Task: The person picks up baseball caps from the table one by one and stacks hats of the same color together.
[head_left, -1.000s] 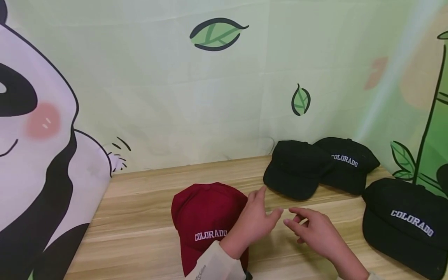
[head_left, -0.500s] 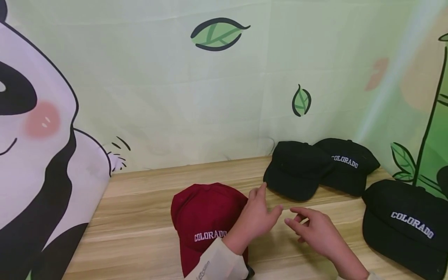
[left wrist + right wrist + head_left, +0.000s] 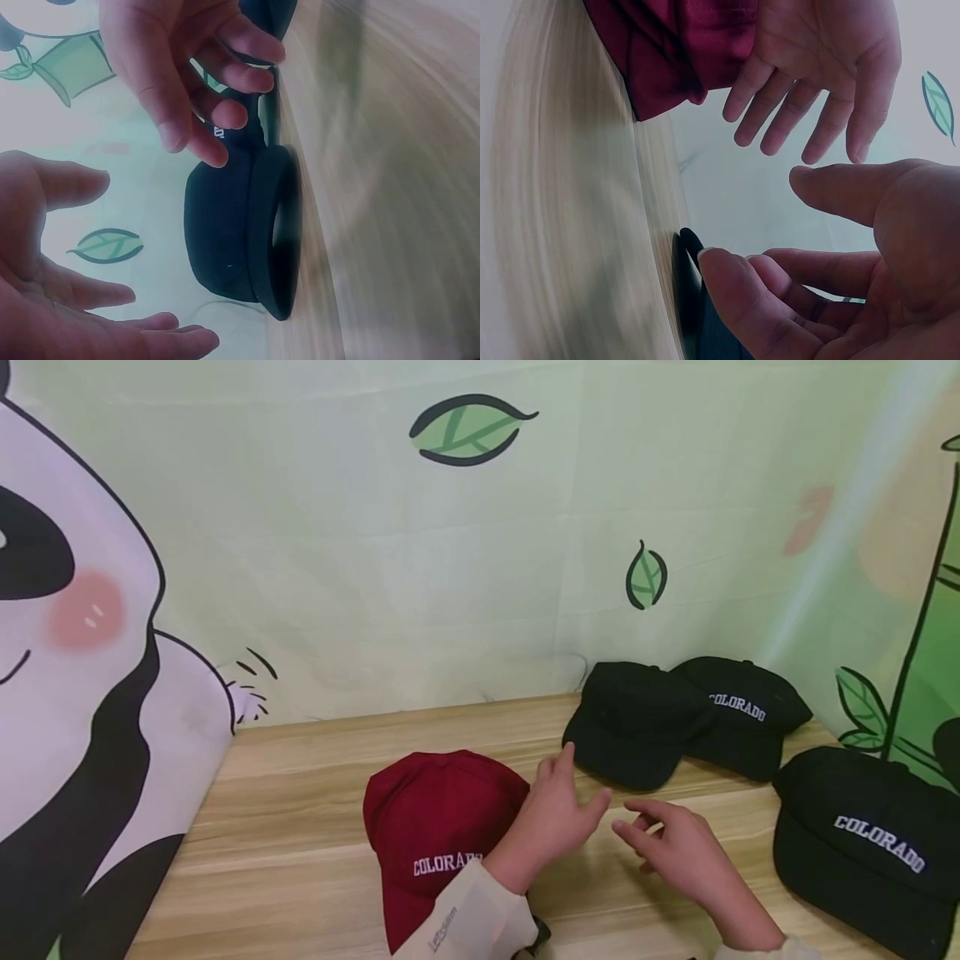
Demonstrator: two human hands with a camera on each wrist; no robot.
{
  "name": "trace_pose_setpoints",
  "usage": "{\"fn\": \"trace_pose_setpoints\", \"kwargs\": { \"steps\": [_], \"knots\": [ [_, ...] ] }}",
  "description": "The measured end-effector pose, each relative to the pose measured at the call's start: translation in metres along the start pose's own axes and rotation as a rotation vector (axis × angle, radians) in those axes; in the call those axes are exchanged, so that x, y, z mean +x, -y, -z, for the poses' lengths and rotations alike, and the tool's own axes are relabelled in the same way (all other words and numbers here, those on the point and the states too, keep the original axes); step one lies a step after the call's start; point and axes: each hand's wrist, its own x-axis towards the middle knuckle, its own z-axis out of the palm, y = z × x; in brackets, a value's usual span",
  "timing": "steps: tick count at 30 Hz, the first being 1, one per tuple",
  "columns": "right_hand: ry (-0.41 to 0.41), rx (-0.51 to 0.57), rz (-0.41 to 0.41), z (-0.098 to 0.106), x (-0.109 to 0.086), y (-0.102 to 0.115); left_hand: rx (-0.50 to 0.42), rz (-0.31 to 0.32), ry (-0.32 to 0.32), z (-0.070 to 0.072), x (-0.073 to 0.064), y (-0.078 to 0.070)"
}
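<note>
My left hand [image 3: 551,822] hovers over the right side of a dark red baseball cap [image 3: 431,810], fingers loosely spread and holding nothing. Its wrist and sleeve cover part of the cap's COLORADO lettering. Just to the right is my right hand [image 3: 682,847], its fingers relaxed and slightly bent, also holding nothing. The two thumbs face each other with a small gap. Beyond the hands sits a black cap [image 3: 633,718], its brim toward me; the left fingertips overlap its brim edge in the head view. From the side, the left wrist view shows that black cap [image 3: 225,225] on the table.
Another black COLORADO cap [image 3: 750,739] stands partly behind the first one, against the backdrop. A third black cap [image 3: 862,868] lies at the right side of the wooden table [image 3: 300,827]. A cloth backdrop [image 3: 337,552] printed with a panda and leaves closes off the rear.
My left hand has risen slightly, away from me, and the right hand has barely shifted. The caps have stayed in place, while the head view has moved a little.
</note>
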Motion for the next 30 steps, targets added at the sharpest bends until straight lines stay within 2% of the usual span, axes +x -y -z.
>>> {"fn": "trace_pose_setpoints", "kwargs": {
  "steps": [7,16,30],
  "knots": [
    [0.000,-0.019,-0.020,0.001,0.004,-0.003,0.015,0.032,0.022,0.000,0.006,-0.002],
    [-0.011,-0.038,-0.028,0.003,0.008,-0.007,0.010,0.065,0.019,-0.004,0.015,-0.003],
    [-0.017,-0.076,-0.045,0.007,0.012,-0.013,0.007,0.064,-0.006,-0.012,0.027,-0.004]
  ]
}}
